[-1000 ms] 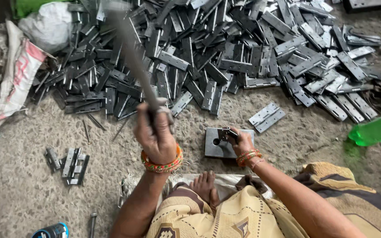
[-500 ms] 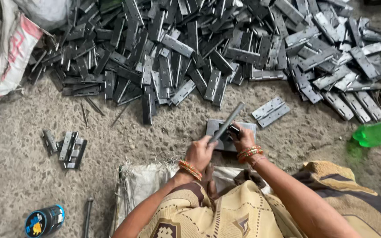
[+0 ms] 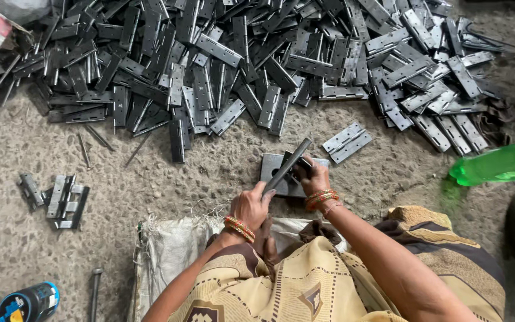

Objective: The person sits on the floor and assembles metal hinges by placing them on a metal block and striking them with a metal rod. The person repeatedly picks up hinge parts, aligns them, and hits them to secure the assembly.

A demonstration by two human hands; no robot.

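Note:
My left hand (image 3: 250, 206) grips a dark metal bar (image 3: 288, 165) that slants up to the right, its end resting over a square steel block (image 3: 274, 164) on the ground. My right hand (image 3: 314, 177) sits on the block's right side, fingers closed around a small dark hinge piece (image 3: 296, 170) held under the bar. Both wrists wear orange and red bangles. I am seated on a white woven sack (image 3: 168, 256) with a patterned yellow garment over my knees.
A large heap of grey metal hinges (image 3: 257, 59) spreads across the ground ahead. An open hinge (image 3: 347, 142) lies just right of the block. A small stack of hinges (image 3: 61, 194) lies left, a green plastic bottle (image 3: 499, 164) right, a blue can (image 3: 28, 303) at bottom left.
A second ago my left hand held the bar raised high; it swung down onto the block and now rests there. My right hand stayed on the piece. The view moved closer.

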